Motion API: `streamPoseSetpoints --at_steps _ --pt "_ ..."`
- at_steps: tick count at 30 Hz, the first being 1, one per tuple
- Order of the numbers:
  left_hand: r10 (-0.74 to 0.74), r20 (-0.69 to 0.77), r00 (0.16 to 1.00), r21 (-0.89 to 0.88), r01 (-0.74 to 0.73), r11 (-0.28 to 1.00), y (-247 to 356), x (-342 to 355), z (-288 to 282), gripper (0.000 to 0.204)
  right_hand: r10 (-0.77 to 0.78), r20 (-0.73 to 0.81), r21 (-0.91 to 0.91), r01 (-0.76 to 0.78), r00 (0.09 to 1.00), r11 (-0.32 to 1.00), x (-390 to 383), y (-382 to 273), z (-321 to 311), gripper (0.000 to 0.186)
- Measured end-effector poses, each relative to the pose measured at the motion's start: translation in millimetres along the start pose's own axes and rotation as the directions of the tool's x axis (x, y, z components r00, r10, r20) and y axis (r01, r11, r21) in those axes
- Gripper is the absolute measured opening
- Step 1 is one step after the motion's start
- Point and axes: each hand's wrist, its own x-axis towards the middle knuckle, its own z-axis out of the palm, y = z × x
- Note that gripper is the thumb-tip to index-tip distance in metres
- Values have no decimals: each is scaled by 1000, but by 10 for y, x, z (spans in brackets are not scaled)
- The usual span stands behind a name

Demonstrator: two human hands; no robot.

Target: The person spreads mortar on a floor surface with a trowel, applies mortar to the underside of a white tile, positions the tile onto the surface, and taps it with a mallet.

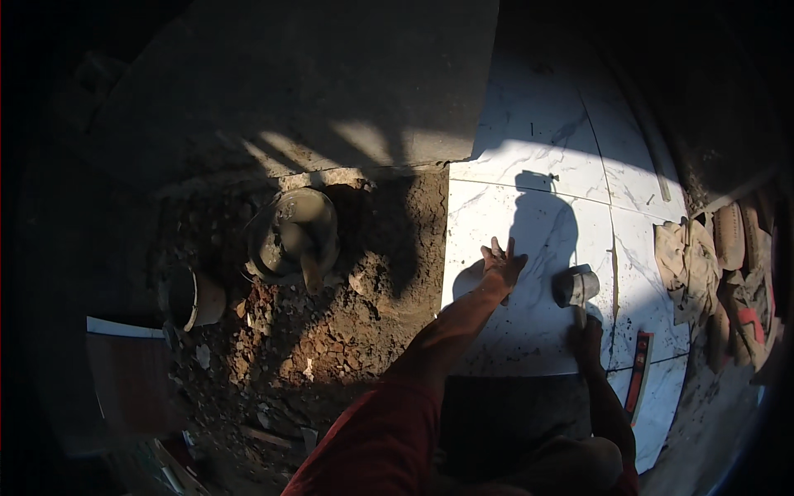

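Pressing your left hand (503, 263), fingers spread, on the tile (529, 322); right hand (589, 343) grips mallet (575, 288) at 3 o'clock—overstriking may crack it.

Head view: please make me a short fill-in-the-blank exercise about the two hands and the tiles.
1. The left hand lies flat on a white marbled ____.
2. The right hand holds a ____ by its handle.
3. The dented metal pan sits on the bare ____ left of the tiles.
4. A crumpled ____ lies at the right edge of the tiles.

Missing words: tile; mallet; soil; cloth
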Motion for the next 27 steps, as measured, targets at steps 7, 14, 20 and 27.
streamPoseSetpoints --at_steps 7,14,20,27 --pt "86 -235 968 -156 -125 980 -40 -94 80 96 -194 -26 -143 188 981 972 20 -43 -88 42" --pt "47 -348 936 -215 -128 968 -77 78 331 74 141 264 56 -161 954 985 370 -944 -633 33" --pt "27 -526 850 -203 -156 967 -113 319 611 31 -563 122 203 535 817 820 1073 -2519 -942 54" --pt "208 -781 589 207 -71 976 -387 555 915 33 -751 226 107 750 621 653 1297 -3589 -120 51"
